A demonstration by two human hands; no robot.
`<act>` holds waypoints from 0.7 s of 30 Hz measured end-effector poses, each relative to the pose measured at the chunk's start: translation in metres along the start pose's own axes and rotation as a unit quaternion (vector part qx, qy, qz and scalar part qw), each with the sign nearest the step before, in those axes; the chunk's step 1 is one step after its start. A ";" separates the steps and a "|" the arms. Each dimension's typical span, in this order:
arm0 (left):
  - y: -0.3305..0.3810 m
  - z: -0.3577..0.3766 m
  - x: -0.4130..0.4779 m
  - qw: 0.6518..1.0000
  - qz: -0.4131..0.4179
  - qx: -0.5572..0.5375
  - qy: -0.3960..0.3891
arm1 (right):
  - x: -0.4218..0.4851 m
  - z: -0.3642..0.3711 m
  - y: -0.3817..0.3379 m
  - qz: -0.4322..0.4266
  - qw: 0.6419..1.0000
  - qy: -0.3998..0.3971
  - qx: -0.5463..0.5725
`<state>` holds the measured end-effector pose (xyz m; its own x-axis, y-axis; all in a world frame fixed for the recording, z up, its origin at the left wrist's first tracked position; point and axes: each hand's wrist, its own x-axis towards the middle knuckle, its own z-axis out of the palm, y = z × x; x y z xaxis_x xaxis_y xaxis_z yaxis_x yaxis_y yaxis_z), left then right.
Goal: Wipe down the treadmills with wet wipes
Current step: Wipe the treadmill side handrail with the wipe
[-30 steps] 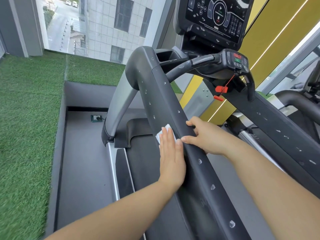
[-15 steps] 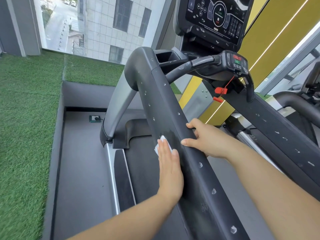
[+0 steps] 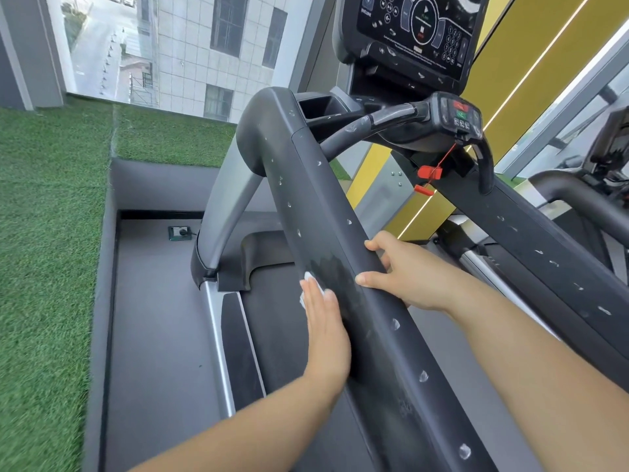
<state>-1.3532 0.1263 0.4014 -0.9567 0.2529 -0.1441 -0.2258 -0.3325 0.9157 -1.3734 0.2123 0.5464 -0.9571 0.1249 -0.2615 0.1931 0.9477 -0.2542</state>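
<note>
A black treadmill's left side rail [image 3: 343, 240] slopes down from the console toward me, dotted with white specks. My left hand [image 3: 326, 332] lies flat with straight fingers against the rail's outer face, pressing a white wet wipe [image 3: 308, 284] that peeks out at the fingertips. A darker damp patch shows on the rail just above that hand. My right hand [image 3: 408, 274] grips the rail's top edge, thumb on the near side, fingers curled over the far side.
The console screen [image 3: 415, 32] and a handlebar with a red safety clip [image 3: 429, 172] sit ahead. The treadmill's right rail [image 3: 544, 253] runs to the right, another machine [image 3: 606, 158] beyond it. Green artificial turf [image 3: 47, 233] and a grey floor recess with a socket [image 3: 178, 233] lie left.
My left hand has slid the wipe down the rail toward me, leaving a damp streak. My right hand keeps its grip at about the same place.
</note>
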 end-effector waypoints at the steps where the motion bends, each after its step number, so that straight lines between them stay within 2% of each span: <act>1: 0.005 -0.002 0.009 1.000 -0.029 -0.007 0.009 | 0.000 0.000 0.000 -0.001 1.000 0.000 -0.002; 4: 0.011 -0.009 0.028 0.996 -0.083 -0.021 0.025 | -0.001 0.000 0.000 -0.002 1.000 0.006 -0.008; 9: 0.003 -0.004 0.004 0.999 -0.038 -0.026 -0.003 | -0.002 0.001 0.001 0.000 1.000 0.013 -0.006; 15: 0.024 -0.013 0.049 0.999 -0.029 0.001 0.031 | -0.002 0.003 0.000 0.011 1.000 0.022 -0.001; 17: 0.023 -0.007 0.031 0.999 0.014 0.035 0.026 | -0.003 0.003 0.000 0.012 1.000 0.024 -0.002; 20: 0.007 -0.002 0.002 0.980 0.124 0.152 0.026 | -0.004 0.003 -0.001 0.016 1.000 0.024 0.002; 21: 0.005 -0.002 0.006 0.981 0.125 0.146 0.021 | -0.004 0.003 0.000 0.016 1.000 0.024 0.002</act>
<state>-1.3603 0.1243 0.4047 -0.9835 0.1578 0.0886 0.0729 -0.1028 0.9920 -1.3693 0.2107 0.5445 -0.9595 0.1692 -0.2252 0.2248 0.9418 -0.2500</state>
